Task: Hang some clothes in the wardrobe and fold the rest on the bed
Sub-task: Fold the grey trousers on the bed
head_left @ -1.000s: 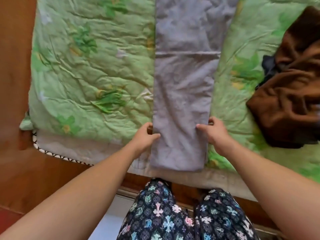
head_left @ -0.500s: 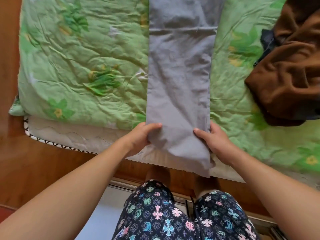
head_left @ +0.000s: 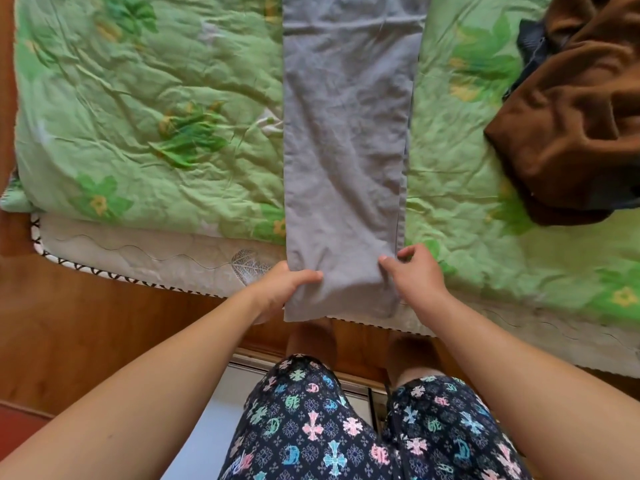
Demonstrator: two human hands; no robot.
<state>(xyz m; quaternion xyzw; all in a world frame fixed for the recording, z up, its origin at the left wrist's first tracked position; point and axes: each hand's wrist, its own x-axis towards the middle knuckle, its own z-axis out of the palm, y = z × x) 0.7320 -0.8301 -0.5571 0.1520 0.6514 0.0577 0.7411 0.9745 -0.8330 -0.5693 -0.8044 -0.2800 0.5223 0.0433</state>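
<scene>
Our left hand (head_left: 281, 289) and right hand (head_left: 417, 277) pinch the long grey folded cloth garment (head_left: 346, 140); crumpled brown fleece (head_left: 571, 133) right of it.

A bed (head_left: 519, 327) fills the far half of the view, covered by a crumpled green quilt (head_left: 156, 98) printed with leaves and flowers. Along its near edge a pale stitched mattress (head_left: 138, 251) shows, bordered by black-and-white trim (head_left: 104, 273). A glossy brown wooden frame (head_left: 86, 323) runs below it and up the left side. Nearer lies a pale floor (head_left: 211, 417), with a red patch (head_left: 17, 427) at the near left. The light is soft and even.
</scene>
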